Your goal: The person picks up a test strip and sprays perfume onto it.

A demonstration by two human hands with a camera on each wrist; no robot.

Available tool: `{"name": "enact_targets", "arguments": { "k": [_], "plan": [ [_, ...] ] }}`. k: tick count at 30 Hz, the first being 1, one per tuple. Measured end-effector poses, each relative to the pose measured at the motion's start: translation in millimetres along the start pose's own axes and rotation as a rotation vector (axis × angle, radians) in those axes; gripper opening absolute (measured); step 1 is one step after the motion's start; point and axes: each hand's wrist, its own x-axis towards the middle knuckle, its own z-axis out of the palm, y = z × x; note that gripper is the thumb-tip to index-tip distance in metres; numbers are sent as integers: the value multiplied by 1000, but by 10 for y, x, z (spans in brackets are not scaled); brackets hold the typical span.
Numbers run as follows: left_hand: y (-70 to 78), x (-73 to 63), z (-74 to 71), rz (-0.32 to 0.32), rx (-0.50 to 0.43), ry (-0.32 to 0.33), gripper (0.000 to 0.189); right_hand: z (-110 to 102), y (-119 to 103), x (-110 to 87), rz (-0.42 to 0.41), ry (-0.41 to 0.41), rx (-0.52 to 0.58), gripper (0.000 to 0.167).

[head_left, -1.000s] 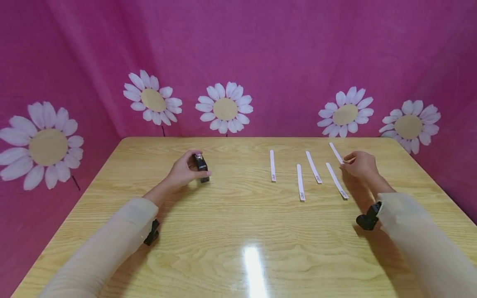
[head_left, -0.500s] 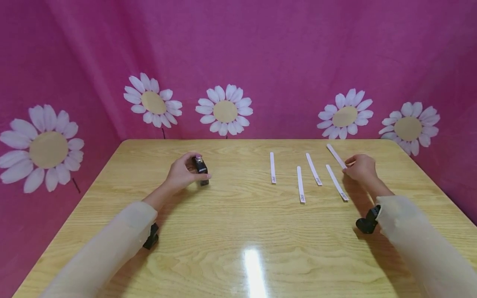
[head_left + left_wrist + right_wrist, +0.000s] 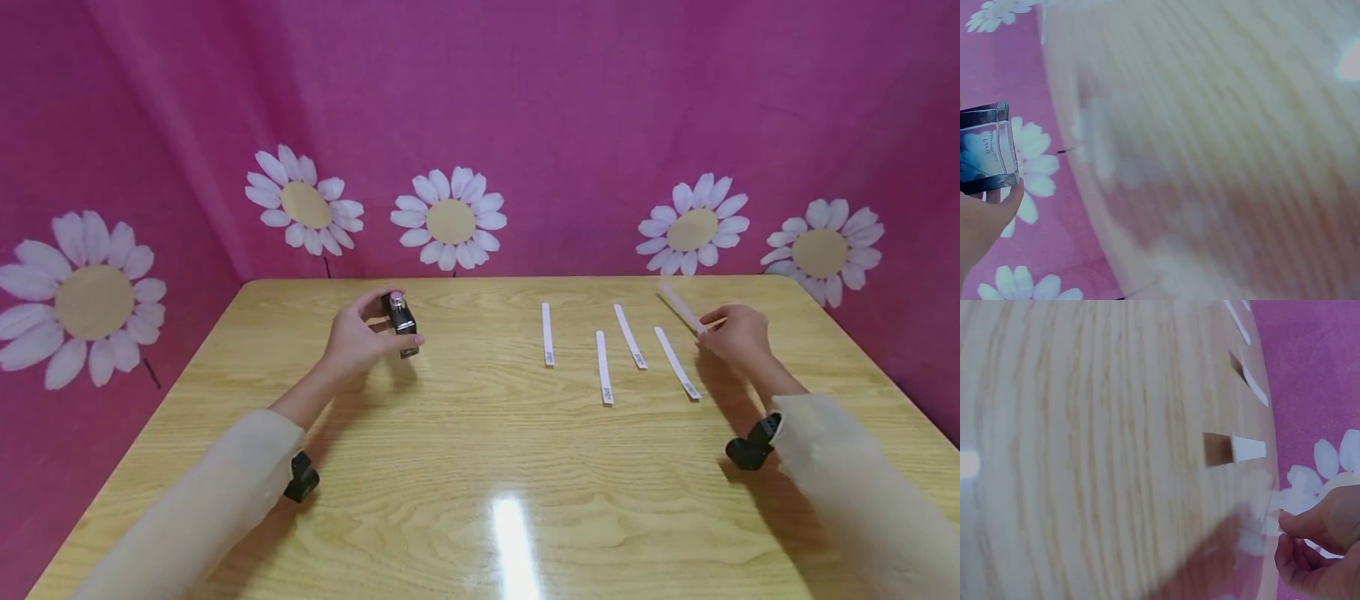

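Note:
My left hand [image 3: 358, 337] grips a dark glass perfume bottle [image 3: 402, 321] with a silver and pinkish spray top, thumb on its near side. The bottle looks slightly raised over its shadow. In the left wrist view, printed lettering shows on the bottle [image 3: 985, 150]. My right hand [image 3: 738, 335] pinches the near end of a white paper test strip [image 3: 681, 307] between thumb and fingertips. That strip's far end is tilted up off the table and a little blurred. To its left lie several more white strips [image 3: 604, 367] with small dark print at their near ends.
The wooden table [image 3: 450, 450] reaches back to a pink curtain [image 3: 525, 142] with large printed daisies. Black wrist cameras sit below both sleeves. A bright light reflection [image 3: 516, 546] lies on the table's near part.
My left hand has raised the bottle slightly. The strip in my right hand has come up from the table and shifted slightly right. The other strips stay put.

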Motion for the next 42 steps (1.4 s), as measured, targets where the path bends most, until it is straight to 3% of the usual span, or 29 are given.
{"name": "enact_targets", "arguments": {
  "k": [7, 11, 23, 33, 42],
  "plan": [
    [151, -42, -50, 17, -35, 13, 71, -93, -25, -66, 6, 12, 0, 31],
    [237, -84, -79, 66, -43, 31, 68, -127, -46, -110, 24, 12, 24, 30],
    [503, -218, -139, 322, -24, 74, 67, -205, -92, -191, 9, 60, 78, 32],
    [622, -329, -146, 314, 27, 66, 68, -215, -85, -235, 41, 62, 135, 31],
    [662, -412, -153, 392, 92, 54, 68, -219, -96, -304, 19, 19, 206, 36]
  ]
}}
